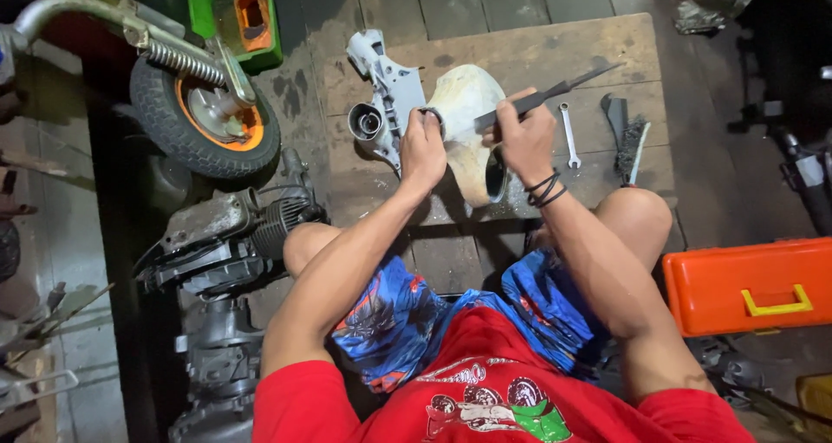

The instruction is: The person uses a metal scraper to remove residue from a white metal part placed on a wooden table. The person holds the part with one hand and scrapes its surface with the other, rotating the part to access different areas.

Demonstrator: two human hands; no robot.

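Cream cover [464,105]: set on the wooden board [607,53], beside the grey casting [390,87].
Left hand [422,148]: pressed closed on its rim.
Right hand [524,135]: fist wrapped around a dark file [555,87].
Risk: the file may be skidded onto the fingers, as the curved cover is only hand-steadied.

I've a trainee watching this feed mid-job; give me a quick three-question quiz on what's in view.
1. True or false: the right hand holds a long dark file.
2. What does the left hand rest on? A) the small tyred wheel B) the cream scooter body panel C) the orange toolbox
3. Which tool lies on the wooden board just right of the right hand?

Key: 1 true; 2 B; 3 the combination spanner, with a wire brush beyond it.
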